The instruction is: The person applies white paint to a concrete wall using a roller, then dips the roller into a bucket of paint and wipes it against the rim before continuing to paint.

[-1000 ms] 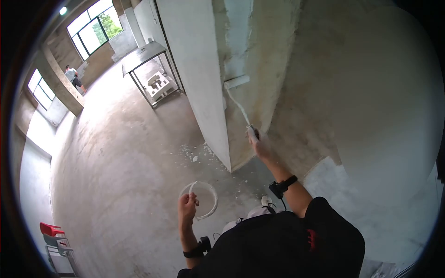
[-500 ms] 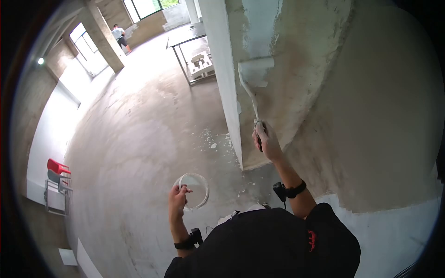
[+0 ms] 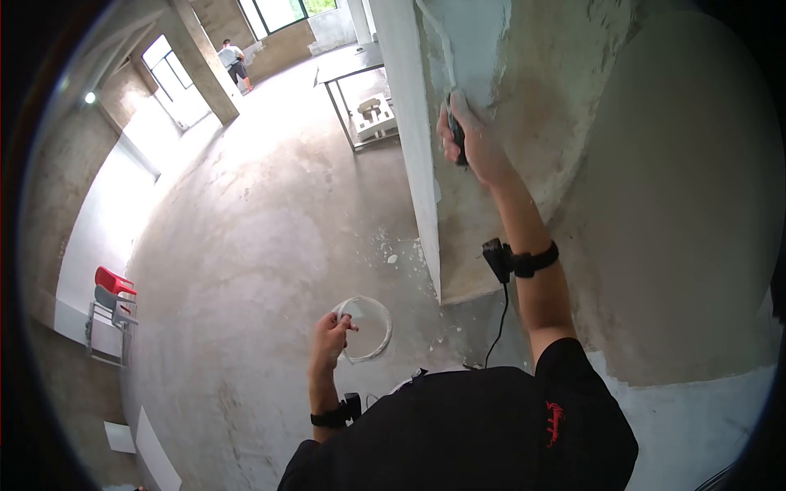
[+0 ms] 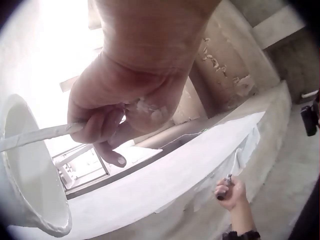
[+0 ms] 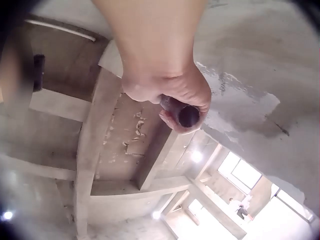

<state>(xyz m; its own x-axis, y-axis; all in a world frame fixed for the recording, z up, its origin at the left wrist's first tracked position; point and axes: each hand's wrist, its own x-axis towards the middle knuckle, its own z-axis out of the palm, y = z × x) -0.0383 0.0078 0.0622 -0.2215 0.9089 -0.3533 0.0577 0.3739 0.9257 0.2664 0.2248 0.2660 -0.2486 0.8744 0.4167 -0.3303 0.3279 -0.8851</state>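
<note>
My right hand (image 3: 475, 139) grips the dark handle (image 3: 458, 143) of a paint roller, raised against the wall face. The roller's whitish bent rod (image 3: 444, 49) runs out of the top of the head view, so the roller head is hidden there. In the right wrist view, the round butt of the handle (image 5: 189, 116) pokes out of the curled fingers. Down low, my left hand (image 3: 330, 337) holds a white bucket (image 3: 388, 337) by its handle; the left wrist view shows the paint-coated bail (image 4: 42, 136) between the fingers. White smears mark that hand.
A pale painted strip (image 3: 487, 37) covers part of the bare wall (image 3: 524, 131). Left of its corner, a metal table (image 3: 352, 65) stands with a white piece (image 3: 375, 117) beneath. Far back is another person (image 3: 235, 61). Red and grey chairs (image 3: 115, 282) stand far left.
My right hand has moved up the wall, taking the roller head out of the head view's top. The view has swung left. My left hand still holds the bucket low.
</note>
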